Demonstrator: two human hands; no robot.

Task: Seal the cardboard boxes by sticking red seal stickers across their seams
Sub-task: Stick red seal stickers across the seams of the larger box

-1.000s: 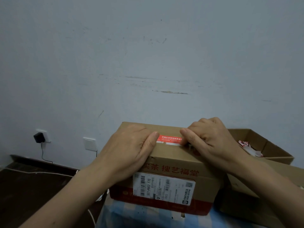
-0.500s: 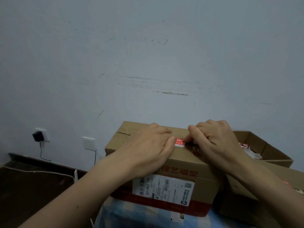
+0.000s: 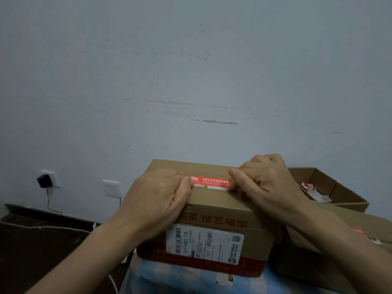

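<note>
A closed cardboard box (image 3: pixel 214 211) with red lettering and a white shipping label stands in front of me. A red seal sticker (image 3: pixel 210 181) lies flat along its top. My left hand (image 3: pixel 161 200) rests on the box's near left corner, fingers curled, with its thumb tip pressing the sticker's left end. My right hand (image 3: pixel 269 183) sits curled on the top right, its thumb pressing the sticker's right end. Neither hand holds anything loose. The ends of the sticker are hidden under my thumbs.
An open cardboard box (image 3: pixel 339 187) with red-and-white scraps stands at the back right, and another box (image 3: pixel 318 240) with a red sticker lies under my right forearm. The boxes rest on a blue checked cloth (image 3: pixel 191 281). At left are wall sockets (image 3: pixel 47 179) and a dark floor.
My left hand slid right over the sticker, covering most of it, and has now drawn back to its left end, so most of the sticker shows again. My right hand stayed put.
</note>
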